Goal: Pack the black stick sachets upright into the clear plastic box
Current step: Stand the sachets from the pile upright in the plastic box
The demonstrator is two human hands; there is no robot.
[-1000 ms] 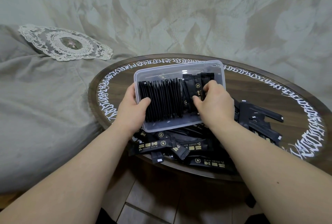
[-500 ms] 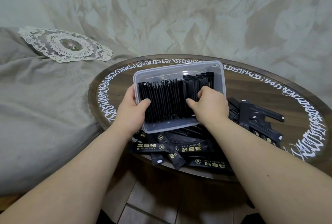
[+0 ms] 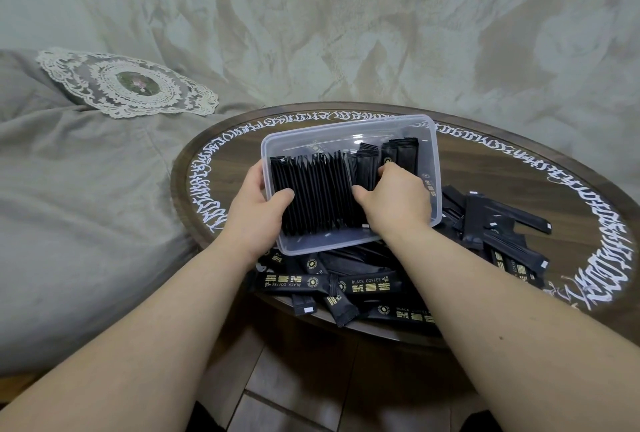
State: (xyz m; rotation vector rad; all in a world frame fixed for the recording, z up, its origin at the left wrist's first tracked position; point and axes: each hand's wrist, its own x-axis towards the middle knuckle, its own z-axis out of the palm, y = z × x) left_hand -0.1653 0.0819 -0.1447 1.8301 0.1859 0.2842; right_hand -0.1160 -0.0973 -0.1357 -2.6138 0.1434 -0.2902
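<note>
The clear plastic box [image 3: 346, 128] is tilted toward me over a pile of loose black stick sachets [image 3: 367, 287] on the round table. A tight row of sachets [image 3: 311, 196] stands on edge inside it, with a few more sachets [image 3: 398, 154] leaning at the right end. My left hand [image 3: 258, 213] grips the box's left wall, thumb inside against the row. My right hand [image 3: 394, 199] is inside the box, fingers curled round the right-hand sachets and pressing them toward the row.
A dark round wooden table [image 3: 485, 189] with white lettering round its rim carries more loose sachets [image 3: 498, 227] at the right. A grey bed [image 3: 86, 189] with a lace doily [image 3: 128, 85] lies left. Tiled floor [image 3: 294, 379] shows below.
My right hand has moved left inside the box, pushing the right-hand sachets closer to the row and standing them more upright. The left hand and box have barely moved.
</note>
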